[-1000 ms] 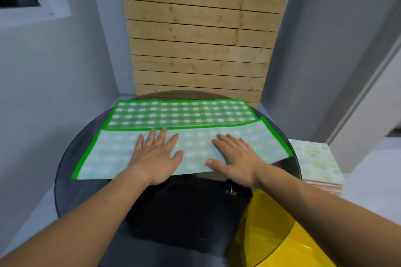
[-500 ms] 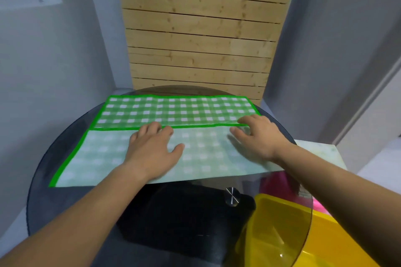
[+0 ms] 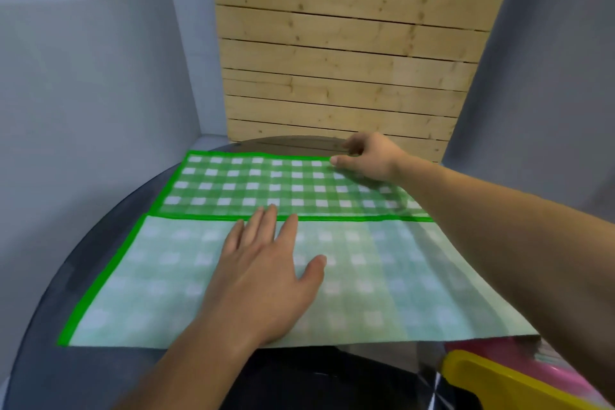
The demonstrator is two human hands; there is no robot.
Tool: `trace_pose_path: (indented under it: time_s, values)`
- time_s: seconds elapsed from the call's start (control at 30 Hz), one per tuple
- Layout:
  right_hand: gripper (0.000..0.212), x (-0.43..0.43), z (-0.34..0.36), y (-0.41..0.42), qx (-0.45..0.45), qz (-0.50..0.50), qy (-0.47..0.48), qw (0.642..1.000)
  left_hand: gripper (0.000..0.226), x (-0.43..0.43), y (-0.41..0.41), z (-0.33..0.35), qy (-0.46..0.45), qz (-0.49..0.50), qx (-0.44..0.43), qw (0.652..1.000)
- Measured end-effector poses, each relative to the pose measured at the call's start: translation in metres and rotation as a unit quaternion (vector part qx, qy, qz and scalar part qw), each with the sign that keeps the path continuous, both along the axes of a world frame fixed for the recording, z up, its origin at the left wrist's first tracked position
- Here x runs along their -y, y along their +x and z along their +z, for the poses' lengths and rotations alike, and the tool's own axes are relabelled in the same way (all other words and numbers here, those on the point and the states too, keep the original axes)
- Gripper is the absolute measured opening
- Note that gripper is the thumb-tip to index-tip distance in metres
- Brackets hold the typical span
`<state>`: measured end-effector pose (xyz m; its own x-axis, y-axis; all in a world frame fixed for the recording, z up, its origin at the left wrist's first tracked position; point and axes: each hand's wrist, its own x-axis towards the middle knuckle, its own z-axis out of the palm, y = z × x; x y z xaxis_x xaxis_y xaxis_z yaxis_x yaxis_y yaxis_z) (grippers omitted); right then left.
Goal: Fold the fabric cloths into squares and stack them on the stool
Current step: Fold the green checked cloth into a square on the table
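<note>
Right hand [image 3: 369, 158] has left the fold line for the far right corner of the green gingham cloth [image 3: 266, 183] on the glass table [image 3: 100, 376], fingers curled, pinch unclear, while the flat left hand [image 3: 266, 280] pins the near flap for the next fold.

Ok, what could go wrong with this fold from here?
The right hand touches only the far right corner of the cloth, so the far half may come over skewed. The left hand alone pins it on the smooth glass table; if it lifts, the cloth may slide.
</note>
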<state>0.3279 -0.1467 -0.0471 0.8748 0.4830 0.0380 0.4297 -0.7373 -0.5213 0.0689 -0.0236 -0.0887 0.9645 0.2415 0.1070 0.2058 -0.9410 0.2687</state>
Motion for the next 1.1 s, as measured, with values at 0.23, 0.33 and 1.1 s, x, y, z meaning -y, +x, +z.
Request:
trace_pose_path:
  time_s: [0.23, 0.33, 1.1]
  values:
    - [0.059, -0.011, 0.003, 0.022, -0.024, 0.019, -0.002, 1.000, 0.077, -0.002, 0.003, -0.005, 0.030, -0.006, -0.006, 1.000]
    - [0.053, -0.013, 0.005, 0.022, -0.030, 0.022, 0.006, 0.999, 0.077, -0.003, 0.003, -0.006, 0.032, -0.010, -0.002, 0.999]
    - [0.018, 0.068, 0.082, -0.152, 0.148, 0.074, -0.040, 0.985, 0.039, 0.007, -0.028, 0.044, 0.096, -0.049, 0.234, 0.966]
